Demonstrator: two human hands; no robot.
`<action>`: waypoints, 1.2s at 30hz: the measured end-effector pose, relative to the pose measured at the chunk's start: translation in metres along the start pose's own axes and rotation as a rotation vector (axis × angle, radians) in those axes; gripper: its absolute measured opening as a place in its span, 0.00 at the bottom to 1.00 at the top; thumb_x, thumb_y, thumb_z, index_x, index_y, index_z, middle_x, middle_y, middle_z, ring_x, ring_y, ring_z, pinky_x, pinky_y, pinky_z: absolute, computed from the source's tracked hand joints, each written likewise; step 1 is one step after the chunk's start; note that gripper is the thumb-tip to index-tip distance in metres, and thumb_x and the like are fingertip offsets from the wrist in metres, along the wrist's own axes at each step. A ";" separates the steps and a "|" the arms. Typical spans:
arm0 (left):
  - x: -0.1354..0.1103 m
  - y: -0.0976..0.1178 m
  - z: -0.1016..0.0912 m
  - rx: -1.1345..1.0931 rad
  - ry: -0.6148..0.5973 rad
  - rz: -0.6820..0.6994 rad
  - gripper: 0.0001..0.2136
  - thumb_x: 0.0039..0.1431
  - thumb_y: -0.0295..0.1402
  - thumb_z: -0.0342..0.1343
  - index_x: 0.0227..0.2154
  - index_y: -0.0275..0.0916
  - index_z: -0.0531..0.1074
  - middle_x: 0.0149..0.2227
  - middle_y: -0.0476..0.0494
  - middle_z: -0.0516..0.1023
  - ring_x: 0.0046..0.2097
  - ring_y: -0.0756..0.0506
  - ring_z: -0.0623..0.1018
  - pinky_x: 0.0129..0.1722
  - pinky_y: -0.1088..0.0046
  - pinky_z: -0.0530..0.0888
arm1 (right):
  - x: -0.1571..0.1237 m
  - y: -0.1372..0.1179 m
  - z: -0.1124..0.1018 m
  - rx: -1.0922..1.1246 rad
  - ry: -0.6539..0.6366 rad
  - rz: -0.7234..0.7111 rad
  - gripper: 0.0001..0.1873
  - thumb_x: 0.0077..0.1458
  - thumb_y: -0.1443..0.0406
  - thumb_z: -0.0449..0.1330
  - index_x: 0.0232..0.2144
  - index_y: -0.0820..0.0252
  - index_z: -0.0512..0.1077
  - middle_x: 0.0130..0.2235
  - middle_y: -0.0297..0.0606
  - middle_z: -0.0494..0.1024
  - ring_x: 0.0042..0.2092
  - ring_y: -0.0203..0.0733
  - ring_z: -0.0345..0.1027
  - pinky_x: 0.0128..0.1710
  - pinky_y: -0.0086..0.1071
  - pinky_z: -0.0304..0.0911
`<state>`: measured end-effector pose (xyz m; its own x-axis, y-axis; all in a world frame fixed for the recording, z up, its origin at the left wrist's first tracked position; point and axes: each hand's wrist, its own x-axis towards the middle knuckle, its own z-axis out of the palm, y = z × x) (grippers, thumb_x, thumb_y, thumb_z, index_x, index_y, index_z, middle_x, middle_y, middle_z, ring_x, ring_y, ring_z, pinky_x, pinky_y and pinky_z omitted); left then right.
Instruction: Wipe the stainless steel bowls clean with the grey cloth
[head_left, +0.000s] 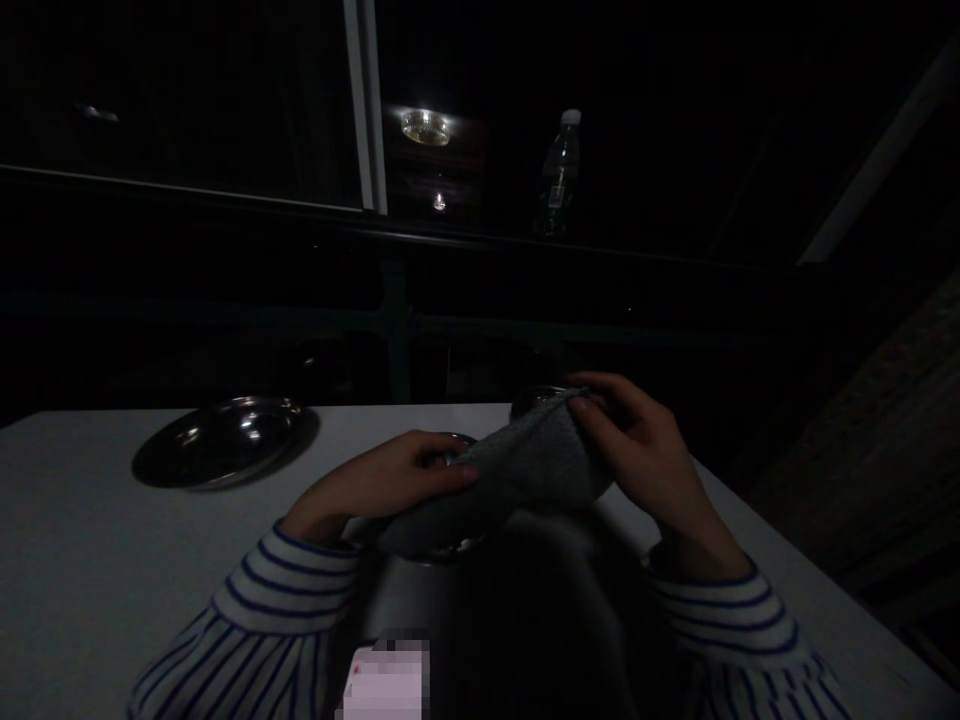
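A grey cloth [517, 470] is stretched between both my hands above the white table [90, 560]. My left hand [382, 485] lies over its lower left part, fingers closed on the fabric. My right hand [637, 445] pinches the cloth's upper right corner. Beneath the cloth, the rim of a shiny metal dish [450, 548] shows, mostly hidden. Both my sleeves are white with blue stripes.
A round metal plate [225, 440] lies on the table at the left. A plastic water bottle [559, 175] stands on a dark ledge behind. A lamp reflection [425, 127] shows in the dark window. The table's right edge runs close to my right arm.
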<state>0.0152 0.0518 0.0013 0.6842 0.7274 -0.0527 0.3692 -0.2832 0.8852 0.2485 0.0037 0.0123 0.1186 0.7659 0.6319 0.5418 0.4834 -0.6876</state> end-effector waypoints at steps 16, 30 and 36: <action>0.007 -0.003 0.000 -0.305 0.350 0.015 0.14 0.50 0.39 0.55 0.37 0.38 0.75 0.32 0.48 0.78 0.33 0.47 0.75 0.34 0.72 0.69 | -0.019 -0.024 -0.002 -0.086 -0.661 -0.353 0.18 0.50 0.67 0.61 0.45 0.53 0.69 0.42 0.33 0.76 0.42 0.38 0.70 0.43 0.32 0.64; 0.000 0.006 0.008 -0.612 0.236 0.016 0.16 0.52 0.41 0.54 0.41 0.40 0.74 0.38 0.46 0.79 0.41 0.45 0.75 0.42 0.70 0.69 | -0.011 -0.013 0.019 -0.204 -0.461 0.005 0.09 0.55 0.60 0.54 0.33 0.57 0.71 0.32 0.33 0.75 0.34 0.38 0.68 0.33 0.30 0.60; 0.006 0.001 0.014 -0.488 0.102 0.035 0.20 0.48 0.36 0.60 0.46 0.38 0.69 0.37 0.45 0.79 0.37 0.45 0.77 0.39 0.69 0.71 | -0.009 -0.012 0.018 -0.128 -0.397 0.112 0.09 0.54 0.59 0.53 0.31 0.58 0.67 0.30 0.32 0.72 0.33 0.38 0.65 0.31 0.29 0.58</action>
<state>0.0282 0.0471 -0.0050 0.6170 0.7869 0.0046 -0.0071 -0.0003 1.0000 0.2261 -0.0014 0.0081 -0.1330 0.9264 0.3524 0.6459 0.3507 -0.6781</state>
